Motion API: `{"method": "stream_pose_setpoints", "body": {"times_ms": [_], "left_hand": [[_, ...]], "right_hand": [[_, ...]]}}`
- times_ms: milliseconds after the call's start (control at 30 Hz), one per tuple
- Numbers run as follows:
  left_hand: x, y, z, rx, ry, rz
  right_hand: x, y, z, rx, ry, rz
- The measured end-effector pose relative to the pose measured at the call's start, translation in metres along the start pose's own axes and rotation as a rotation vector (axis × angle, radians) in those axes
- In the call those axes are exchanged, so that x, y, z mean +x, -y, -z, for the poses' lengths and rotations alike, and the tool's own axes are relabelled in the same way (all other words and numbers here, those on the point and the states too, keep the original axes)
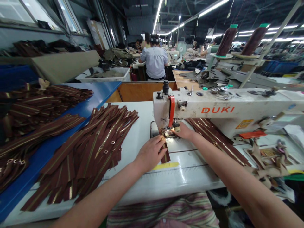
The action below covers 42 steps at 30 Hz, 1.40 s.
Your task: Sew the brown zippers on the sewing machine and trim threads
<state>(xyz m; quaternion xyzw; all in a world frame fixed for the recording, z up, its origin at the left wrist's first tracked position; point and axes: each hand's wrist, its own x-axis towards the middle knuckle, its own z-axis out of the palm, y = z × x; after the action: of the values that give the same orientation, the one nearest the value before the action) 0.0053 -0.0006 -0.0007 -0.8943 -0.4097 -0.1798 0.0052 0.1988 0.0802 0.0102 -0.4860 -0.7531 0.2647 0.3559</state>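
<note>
A sewing machine (pixel 190 104) marked DUKI stands before me, its needle area lit. Under my left hand (pixel 149 152) lies a brown zipper (pixel 165 155), one end passing toward the presser foot (pixel 169 133). The left fingers are bent together on this zipper, tips just left of the foot. My right hand (pixel 186 131) reaches to the right side of the foot, fingers drawn together and partly hidden by machine parts; what they hold cannot be made out. Left of the machine, a pile of brown zippers (pixel 95 145) with metal teeth and pulls spreads across the white table (pixel 133 139).
More zippers (pixel 42 107) lie on a blue surface (pixel 95 98) at left. Behind the machine arm rest further brown zippers (pixel 213 136). Two thread cones (pixel 226 41) stand at upper right. Fabric scraps (pixel 261 155) sit at right. A person (pixel 154 61) is seated ahead, back turned.
</note>
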Motion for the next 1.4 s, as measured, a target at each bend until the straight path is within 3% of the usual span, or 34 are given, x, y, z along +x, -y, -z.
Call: {"method": "stream_pose_setpoints", "body": {"times_ms": [167,267,367,767,1167,1400], "left_hand": [[-0.016,-0.019,0.005,0.006,0.002,0.008],[-0.03,-0.03,0.005,0.025,-0.026,-0.037],[-0.043,-0.034,0.002,0.068,-0.07,-0.097],[-0.048,-0.038,0.008,0.07,-0.101,-0.157],[-0.05,-0.024,0.017,0.048,-0.045,-0.307],[-0.05,-0.018,0.018,-0.11,-0.009,-0.224]], "right_hand": [[-0.068,0.018,0.008,-0.159,-0.166,0.039],[-0.116,0.036,-0.003,-0.242,-0.05,0.168],[-0.141,0.05,-0.017,-0.303,0.011,0.171],[-0.146,0.058,-0.028,-0.29,0.0,0.14],[-0.145,0.058,-0.025,-0.318,0.018,0.228],[-0.144,0.056,-0.021,-0.529,0.133,0.307]]}}
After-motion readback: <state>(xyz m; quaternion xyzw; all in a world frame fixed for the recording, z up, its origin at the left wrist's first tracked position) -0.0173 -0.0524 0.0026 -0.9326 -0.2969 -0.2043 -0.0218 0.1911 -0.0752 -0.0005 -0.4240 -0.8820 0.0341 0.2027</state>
